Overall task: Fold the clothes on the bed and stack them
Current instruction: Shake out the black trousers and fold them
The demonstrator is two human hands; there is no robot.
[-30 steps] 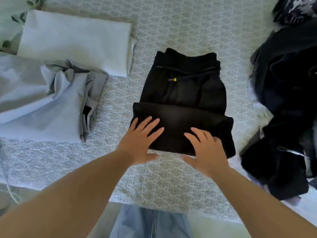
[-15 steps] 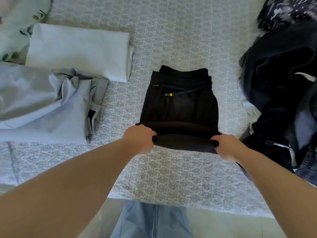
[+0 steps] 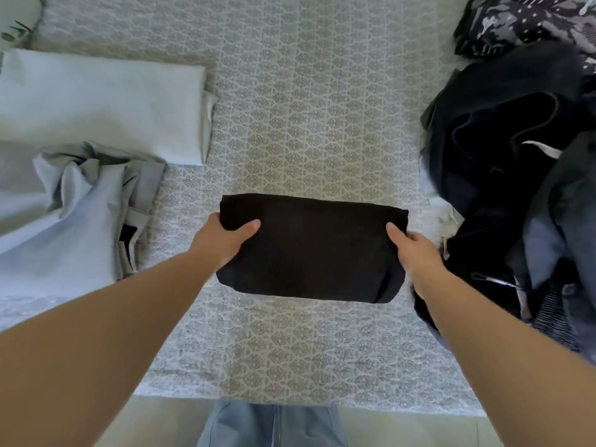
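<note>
A black garment [image 3: 311, 248], folded into a compact rectangle, sits in the middle of the patterned bed cover [image 3: 306, 108]. My left hand [image 3: 222, 241] grips its left end, thumb on top and fingers underneath. My right hand [image 3: 414, 253] grips its right end the same way. To the far left lies a folded pale blue cloth [image 3: 103, 104], with a crumpled light grey-blue garment [image 3: 64, 214] in front of it. A heap of unfolded dark clothes [image 3: 516, 162] fills the right side.
The bed's near edge [image 3: 306, 403] runs along the bottom, with my blue jeans [image 3: 274, 425] below it. A dark patterned piece [image 3: 522, 21] lies at the far right corner. Bare bed cover stretches behind the black garment.
The black garment went from a long half-folded shape to a compact rectangle. My hands moved from pressing flat on it to gripping its two ends.
</note>
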